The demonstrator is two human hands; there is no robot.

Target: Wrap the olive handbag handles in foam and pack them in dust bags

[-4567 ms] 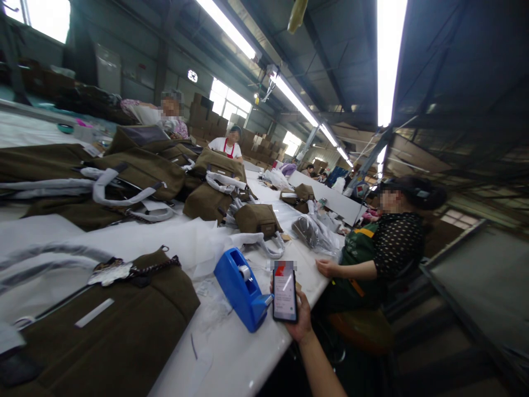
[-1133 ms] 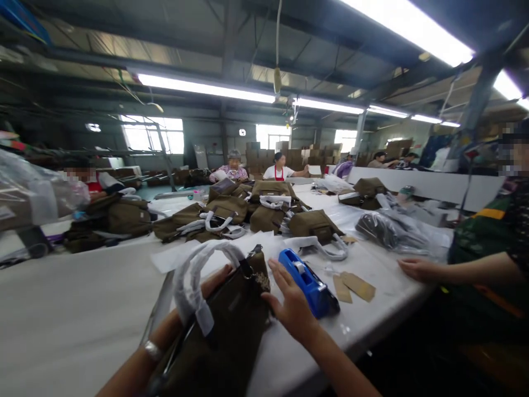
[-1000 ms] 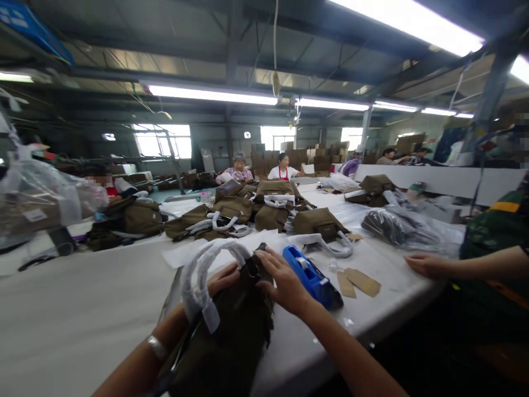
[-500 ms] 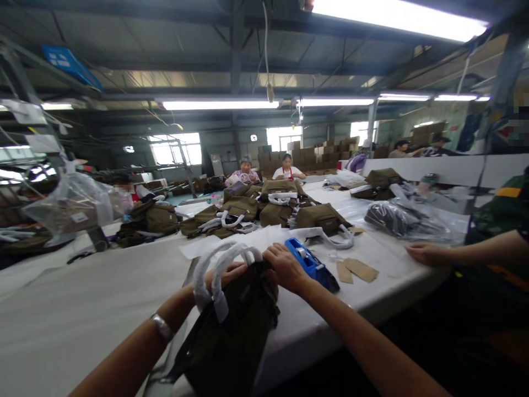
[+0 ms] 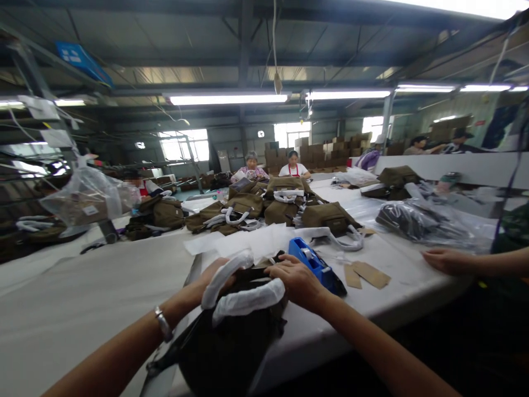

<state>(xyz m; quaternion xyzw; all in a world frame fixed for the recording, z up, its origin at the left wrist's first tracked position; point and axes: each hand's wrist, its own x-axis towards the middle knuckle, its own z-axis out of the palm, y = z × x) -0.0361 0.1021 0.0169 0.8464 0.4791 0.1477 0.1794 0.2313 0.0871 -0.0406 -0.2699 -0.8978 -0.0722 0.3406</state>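
Note:
A dark olive handbag point(image 5: 231, 353) stands at the table's near edge, its mouth partly open. Its two handles point(image 5: 252, 300) are wrapped in white padding, one folded down toward me. My left hand point(image 5: 215, 274) grips the left side of the bag's opening, the fingers partly hidden behind the raised handle. On the right side, my right hand point(image 5: 295, 278) holds the rim, fingers bent over the edge. Just beyond that hand lies a blue tape dispenser point(image 5: 312, 262). Brown paper tags point(image 5: 370, 274) are to the right of the dispenser.
Several olive bags point(image 5: 326, 218) with wrapped handles are piled across the table point(image 5: 103, 298). White sheets point(image 5: 243, 240) lie before them. At right are a plastic-wrapped bag point(image 5: 417, 220) and a co-worker's hand point(image 5: 448, 259). A clear plastic sack point(image 5: 86, 201) hangs at left. Other people sit farther back.
The near handle has dropped forward over the bag, and the bag's mouth shows more. My right hand has shifted along the rim. The view has turned slightly left.

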